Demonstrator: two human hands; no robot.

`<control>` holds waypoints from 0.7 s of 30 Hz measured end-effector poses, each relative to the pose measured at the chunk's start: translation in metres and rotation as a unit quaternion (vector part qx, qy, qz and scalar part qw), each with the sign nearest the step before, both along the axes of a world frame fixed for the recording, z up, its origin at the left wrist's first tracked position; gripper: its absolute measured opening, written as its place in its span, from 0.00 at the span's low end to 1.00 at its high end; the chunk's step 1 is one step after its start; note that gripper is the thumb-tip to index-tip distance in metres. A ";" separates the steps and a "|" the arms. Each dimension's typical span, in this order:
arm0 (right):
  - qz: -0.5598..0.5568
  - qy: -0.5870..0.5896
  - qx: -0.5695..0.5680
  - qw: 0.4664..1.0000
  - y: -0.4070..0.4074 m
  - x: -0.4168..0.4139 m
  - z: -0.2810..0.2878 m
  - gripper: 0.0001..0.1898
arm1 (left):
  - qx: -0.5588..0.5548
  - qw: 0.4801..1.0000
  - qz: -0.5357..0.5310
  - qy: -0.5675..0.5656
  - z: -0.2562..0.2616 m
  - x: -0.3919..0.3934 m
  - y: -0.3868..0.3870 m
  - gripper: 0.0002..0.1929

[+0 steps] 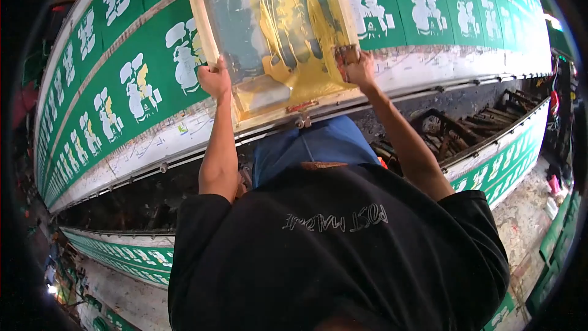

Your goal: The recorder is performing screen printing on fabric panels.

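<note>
A wooden-framed printing screen [204, 27] with yellow ink [317, 73] spread over its mesh lies over the near row of green fabric panels [158, 39], close to the table's front edge. My left hand [215, 78] grips the left side bar of the frame near its lower corner. At the frame's right side my right hand [360, 66] is closed around a small ink-stained block [345, 57], perhaps a squeegee, and sits against the frame's bar. White figures are printed on the green panels to both sides; some on the left also carry yellow patches.
A metal rail with bolts [163, 168] runs along the front edge of the long table. Behind me stands another long table with printed green panels [500, 165], its inside holding dark wooden pieces [459, 131]. Green cloth [556, 234] lies at the far right.
</note>
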State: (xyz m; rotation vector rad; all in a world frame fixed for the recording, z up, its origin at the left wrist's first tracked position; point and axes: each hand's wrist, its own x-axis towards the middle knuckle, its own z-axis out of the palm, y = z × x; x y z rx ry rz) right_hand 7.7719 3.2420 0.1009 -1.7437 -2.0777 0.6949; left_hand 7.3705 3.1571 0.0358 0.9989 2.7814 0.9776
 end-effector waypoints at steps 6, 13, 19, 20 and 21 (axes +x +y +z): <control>0.202 -0.027 -0.096 0.974 0.037 -0.082 0.030 0.12 | 0.023 1.000 0.017 -0.001 0.003 0.013 0.002 0.28; 0.249 -0.130 0.116 0.953 0.240 -0.189 0.006 0.14 | -0.010 0.998 0.036 -0.058 0.011 0.018 0.009 0.27; 0.295 -0.077 0.106 0.947 0.008 -0.123 -0.007 0.10 | -0.011 0.997 0.049 -0.062 0.025 0.013 0.013 0.27; 0.291 -0.079 0.107 0.948 0.008 -0.123 0.000 0.10 | -0.012 0.997 0.052 -0.055 0.023 0.012 0.012 0.27; 0.289 -0.091 0.083 0.949 0.014 -0.123 0.005 0.13 | -0.006 0.998 0.043 -0.054 0.018 0.013 0.015 0.27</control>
